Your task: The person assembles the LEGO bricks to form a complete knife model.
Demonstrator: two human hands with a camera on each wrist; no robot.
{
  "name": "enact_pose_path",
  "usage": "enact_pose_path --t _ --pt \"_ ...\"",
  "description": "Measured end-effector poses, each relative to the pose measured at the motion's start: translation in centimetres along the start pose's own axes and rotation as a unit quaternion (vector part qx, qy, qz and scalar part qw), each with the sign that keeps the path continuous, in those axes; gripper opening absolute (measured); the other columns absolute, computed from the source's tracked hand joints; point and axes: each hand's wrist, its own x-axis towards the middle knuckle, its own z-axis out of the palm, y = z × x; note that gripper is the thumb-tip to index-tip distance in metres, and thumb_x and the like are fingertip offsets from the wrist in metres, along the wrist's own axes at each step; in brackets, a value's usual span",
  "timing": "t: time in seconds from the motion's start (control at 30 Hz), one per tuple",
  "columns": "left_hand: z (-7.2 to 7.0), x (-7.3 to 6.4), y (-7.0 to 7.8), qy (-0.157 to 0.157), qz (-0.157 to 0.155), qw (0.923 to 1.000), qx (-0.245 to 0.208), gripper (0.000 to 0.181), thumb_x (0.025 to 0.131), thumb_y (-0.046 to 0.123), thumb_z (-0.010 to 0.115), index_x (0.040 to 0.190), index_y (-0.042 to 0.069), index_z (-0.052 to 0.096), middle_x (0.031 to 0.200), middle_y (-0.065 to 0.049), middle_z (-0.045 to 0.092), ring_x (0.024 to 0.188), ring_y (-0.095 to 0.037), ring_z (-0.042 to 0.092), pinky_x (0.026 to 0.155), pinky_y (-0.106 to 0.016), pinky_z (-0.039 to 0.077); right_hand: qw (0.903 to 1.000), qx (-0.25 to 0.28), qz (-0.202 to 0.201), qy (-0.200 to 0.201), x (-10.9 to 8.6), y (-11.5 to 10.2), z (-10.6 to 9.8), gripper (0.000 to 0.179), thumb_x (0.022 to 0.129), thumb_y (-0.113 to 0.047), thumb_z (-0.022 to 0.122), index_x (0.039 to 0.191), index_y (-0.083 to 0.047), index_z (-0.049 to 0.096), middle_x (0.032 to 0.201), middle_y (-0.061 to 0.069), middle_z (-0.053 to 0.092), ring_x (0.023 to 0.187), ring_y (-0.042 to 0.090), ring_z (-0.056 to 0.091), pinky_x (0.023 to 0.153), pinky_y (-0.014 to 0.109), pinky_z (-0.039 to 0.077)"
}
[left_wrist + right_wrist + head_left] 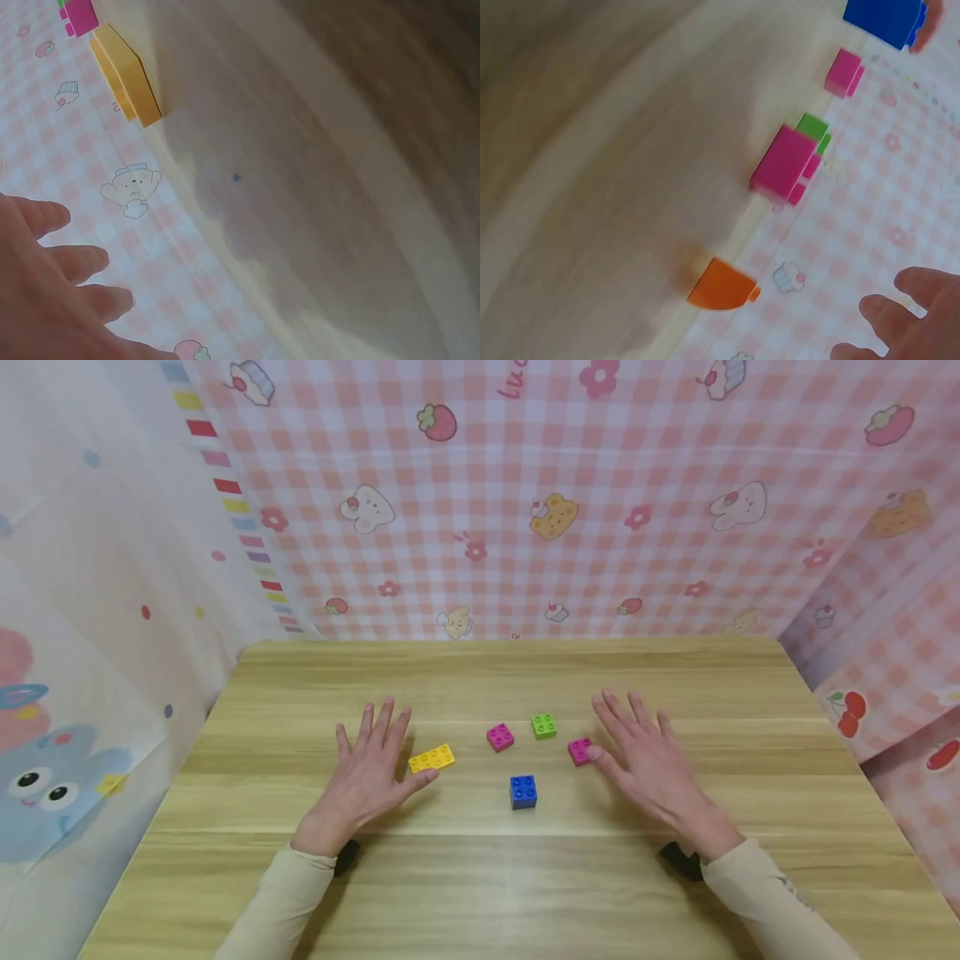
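My left hand is spread with straight fingers above the table, beside a yellow eight-stud toy brick; its thumb overlaps the brick's near edge in the head view. Palm down on the other side, my right hand has its fingers extended. Its thumb tip overlaps a pink brick; whether they touch I cannot tell. Between the hands lie another pink brick, a light green brick and a blue brick. An orange curved brick shows only in the right wrist view.
The wood-grain table carries the bricks. Behind it hangs a pink checked cloth, which continues on the right. A white patterned cloth hangs at the left edge. Dark bands sit under the wrists.
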Motion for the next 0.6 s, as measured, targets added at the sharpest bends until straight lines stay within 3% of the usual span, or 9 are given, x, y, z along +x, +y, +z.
enact_pose_path --t 0.33,0.6 --pt "-0.5 0.2 -0.3 -0.032 0.019 0.9991 -0.02 0.099 0.095 0.068 0.057 0.165 0.007 0.022 0.171 -0.02 0.01 0.156 -0.046 0.004 0.115 -0.08 0.005 0.9984 0.031 -0.046 -0.014 -0.3 -2.3 0.7 0.071 0.106 -0.049 0.05 0.162 -0.008 0.033 0.168 0.012 0.028 0.156 0.04 0.018 0.122 0.068 0.015" --pt "-0.9 0.4 -0.5 -0.085 0.052 0.9942 -0.039 0.1 0.094 0.07 0.059 0.165 0.01 0.024 0.171 -0.016 0.016 0.157 -0.042 0.008 0.119 -0.074 0.012 0.9931 0.087 -0.066 -0.043 -0.5 -3.6 1.5 0.072 0.102 -0.048 0.06 0.159 -0.008 0.04 0.163 0.013 0.039 0.153 0.038 0.028 0.122 0.064 0.02"
